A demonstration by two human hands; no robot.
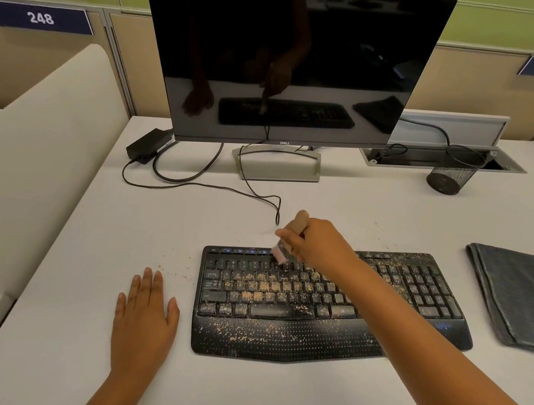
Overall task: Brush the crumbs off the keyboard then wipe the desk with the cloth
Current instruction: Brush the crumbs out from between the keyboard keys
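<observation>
Nearest the camera, the left hand (144, 319) is just lying flat on the worktop (229, 398), fingers straight and holding nothing, a bit left of the keyboard (318, 310). The keyboard itself is a mess: crumbs (263, 290) are thick over the letter keys, down the palm rest and up the number pad side, with a few strays on the worktop off its left edge. So I'd say the brushing has barely started. Further back, the right hand (316, 244) has its fingers curled round the wooden handle of a small brush (287, 245), bristles down at the top row of keys, looks like touching, though it's a bit blurred there so hard to be sure. The cloth (522, 296) sits folded off to the right of the keyboard, untouched, so the whole wiping part is still to do. Behind all that are a loose cable (212, 189), the dark monitor (289, 63) and a mesh pen cup (454, 171).
</observation>
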